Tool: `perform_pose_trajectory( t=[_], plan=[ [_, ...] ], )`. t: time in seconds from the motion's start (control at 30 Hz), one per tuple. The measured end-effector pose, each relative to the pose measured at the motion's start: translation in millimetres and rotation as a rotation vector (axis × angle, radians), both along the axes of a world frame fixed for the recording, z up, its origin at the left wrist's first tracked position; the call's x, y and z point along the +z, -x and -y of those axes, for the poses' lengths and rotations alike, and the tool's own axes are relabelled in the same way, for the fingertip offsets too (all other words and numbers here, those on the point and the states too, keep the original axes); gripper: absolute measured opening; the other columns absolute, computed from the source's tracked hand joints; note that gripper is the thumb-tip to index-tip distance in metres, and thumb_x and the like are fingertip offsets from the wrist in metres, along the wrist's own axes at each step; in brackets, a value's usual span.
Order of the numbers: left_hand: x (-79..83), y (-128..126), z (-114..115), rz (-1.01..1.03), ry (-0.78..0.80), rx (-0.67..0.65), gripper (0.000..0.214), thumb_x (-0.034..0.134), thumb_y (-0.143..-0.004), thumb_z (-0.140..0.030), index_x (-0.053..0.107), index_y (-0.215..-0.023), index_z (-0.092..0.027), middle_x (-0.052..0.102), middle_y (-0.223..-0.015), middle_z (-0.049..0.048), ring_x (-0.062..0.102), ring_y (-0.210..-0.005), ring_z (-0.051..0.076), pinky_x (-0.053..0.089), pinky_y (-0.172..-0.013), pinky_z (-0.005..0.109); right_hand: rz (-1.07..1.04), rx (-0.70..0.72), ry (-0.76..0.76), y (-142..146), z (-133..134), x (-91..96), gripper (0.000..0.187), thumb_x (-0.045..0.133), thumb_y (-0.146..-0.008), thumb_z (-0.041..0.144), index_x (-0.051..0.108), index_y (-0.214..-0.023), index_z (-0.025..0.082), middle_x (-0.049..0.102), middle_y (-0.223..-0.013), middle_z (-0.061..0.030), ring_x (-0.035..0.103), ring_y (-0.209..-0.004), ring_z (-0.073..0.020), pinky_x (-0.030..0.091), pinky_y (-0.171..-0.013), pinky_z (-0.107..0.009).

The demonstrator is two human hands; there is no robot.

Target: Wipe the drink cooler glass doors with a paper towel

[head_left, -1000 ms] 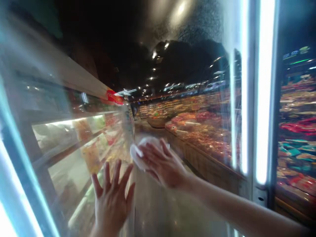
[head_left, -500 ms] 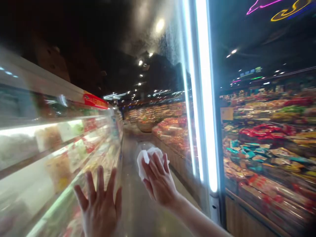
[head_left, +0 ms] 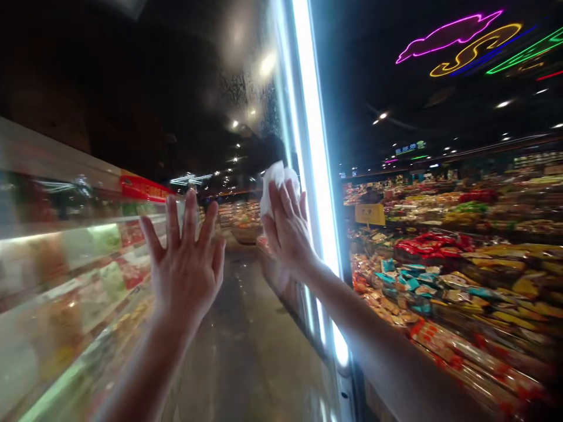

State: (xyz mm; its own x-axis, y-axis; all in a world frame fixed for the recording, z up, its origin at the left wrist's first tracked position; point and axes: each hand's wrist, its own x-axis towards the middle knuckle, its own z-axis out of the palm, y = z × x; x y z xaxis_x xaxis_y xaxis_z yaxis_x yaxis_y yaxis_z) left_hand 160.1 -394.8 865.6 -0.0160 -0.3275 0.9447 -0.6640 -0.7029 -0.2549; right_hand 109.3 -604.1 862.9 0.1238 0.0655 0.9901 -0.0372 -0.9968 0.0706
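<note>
My left hand (head_left: 185,264) lies flat with its fingers spread against a glass freezer door (head_left: 237,88). My right hand (head_left: 285,225) presses a white cloth (head_left: 273,179) flat against the same glass, close to the door's bright lit edge strip (head_left: 314,170). The cloth sticks out above my fingertips. Droplets or smears show on the glass above the cloth. Reflections of store shelves fill the pane.
Lit shelves of packaged food (head_left: 88,258) show at the left through or in the glass. To the right of the door's edge lie open displays of packaged goods (head_left: 440,275). Coloured neon signs (head_left: 466,44) hang under the dark ceiling.
Both hands have moved up the glass; the right hand carried the cloth up and toward the lit edge. My view has swung right, shifting the door's edge left in the picture.
</note>
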Motion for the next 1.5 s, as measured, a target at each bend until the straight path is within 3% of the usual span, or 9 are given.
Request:
perform_pose_trajectory(
  t=[0.2,0.5,0.6,0.77,0.83,0.93,1.1,1.2,1.5],
  plan=[
    [-130.0,0.6,3.3,0.088,-0.113,-0.113,0.064,0.059,-0.095,-0.037,0.041,-0.155,-0.024,0.038,-0.163,0.0080,0.012,-0.160,0.026,0.001,-0.132,0.055,-0.037,-0.005,-0.033,9.2,-11.0,-173.0,0.074,0.039,-0.102,0.028,0.003,-0.166,0.023,0.041,-0.162,-0.0116,0.025,-0.156,-0.0353,0.036,-0.119,-0.070],
    [28.4,-2.3,38.5,0.109,-0.094,-0.020,0.061,0.050,-0.099,-0.038,0.034,-0.157,-0.029,0.019,-0.170,0.0065,0.009,-0.159,0.031,0.007,-0.129,0.065,0.038,0.044,0.071,0.4,40.8,27.4,0.071,0.031,-0.107,0.030,-0.010,-0.165,0.023,0.015,-0.172,-0.0127,0.008,-0.159,-0.0322,0.026,-0.126,-0.063],
    [15.6,-0.4,35.8,0.098,-0.077,-0.024,0.064,0.049,-0.099,-0.040,0.030,-0.159,-0.028,0.018,-0.170,0.0067,0.009,-0.159,0.031,0.006,-0.129,0.064,0.023,0.018,0.024,4.4,27.2,-10.8,0.074,0.033,-0.106,0.028,-0.011,-0.165,0.022,0.016,-0.172,-0.0122,0.009,-0.159,-0.0329,0.027,-0.125,-0.065],
    [-89.0,-9.1,12.2,0.192,-0.153,-0.111,0.066,0.057,-0.095,-0.042,0.038,-0.156,-0.026,0.042,-0.162,0.0049,0.016,-0.159,0.025,0.003,-0.133,0.052,-0.037,-0.021,0.006,7.6,8.7,-155.5,0.076,0.042,-0.099,0.023,0.006,-0.166,0.016,0.034,-0.165,-0.0159,0.017,-0.156,-0.0389,0.041,-0.115,-0.070],
    [-104.7,-15.7,3.1,0.239,-0.214,-0.119,0.062,0.057,-0.095,-0.044,0.043,-0.153,-0.030,0.047,-0.158,0.0007,0.018,-0.159,0.022,0.003,-0.133,0.049,-0.060,0.000,0.053,5.2,12.7,-161.5,0.074,0.042,-0.099,0.022,0.010,-0.166,0.015,0.038,-0.163,-0.0167,0.021,-0.156,-0.0386,0.041,-0.116,-0.068],
    [-63.9,-22.3,-5.5,0.280,-0.225,-0.106,0.061,0.057,-0.095,-0.047,0.044,-0.152,-0.032,0.045,-0.160,-0.0003,0.021,-0.158,0.022,0.005,-0.133,0.048,-0.033,0.044,0.117,-1.0,22.5,-84.9,0.074,0.040,-0.102,0.025,0.004,-0.166,0.019,0.033,-0.166,-0.0164,0.020,-0.157,-0.0369,0.032,-0.120,-0.070],
    [96.5,-21.0,-7.2,0.163,-0.120,0.046,0.058,0.039,-0.101,-0.049,0.040,-0.155,-0.028,0.030,-0.167,0.0088,0.016,-0.158,0.035,0.011,-0.127,0.065,0.052,0.059,0.169,-19.7,18.4,118.3,0.063,0.028,-0.106,0.035,0.017,-0.164,0.014,0.029,-0.167,-0.0169,0.016,-0.158,-0.0348,0.018,-0.126,-0.065],
    [144.9,-18.5,-7.0,0.111,-0.076,0.081,0.059,0.036,-0.102,-0.049,0.038,-0.156,-0.026,0.021,-0.170,0.0101,0.009,-0.159,0.036,0.008,-0.126,0.067,0.069,0.043,0.114,-27.7,-0.3,165.6,0.062,0.029,-0.105,0.036,0.025,-0.162,0.010,0.026,-0.168,-0.0171,0.014,-0.158,-0.0363,0.013,-0.127,-0.065],
    [-26.4,-32.0,-57.5,0.268,-0.200,-0.009,0.068,0.053,-0.096,-0.049,0.037,-0.157,-0.023,0.033,-0.166,0.0044,0.017,-0.159,0.026,0.005,-0.133,0.050,-0.184,0.127,0.440,-12.0,-54.9,-29.2,0.077,0.042,-0.104,0.028,-0.003,-0.165,0.017,0.029,-0.168,-0.0132,0.012,-0.159,-0.0306,0.024,-0.127,-0.065]
  ],
)
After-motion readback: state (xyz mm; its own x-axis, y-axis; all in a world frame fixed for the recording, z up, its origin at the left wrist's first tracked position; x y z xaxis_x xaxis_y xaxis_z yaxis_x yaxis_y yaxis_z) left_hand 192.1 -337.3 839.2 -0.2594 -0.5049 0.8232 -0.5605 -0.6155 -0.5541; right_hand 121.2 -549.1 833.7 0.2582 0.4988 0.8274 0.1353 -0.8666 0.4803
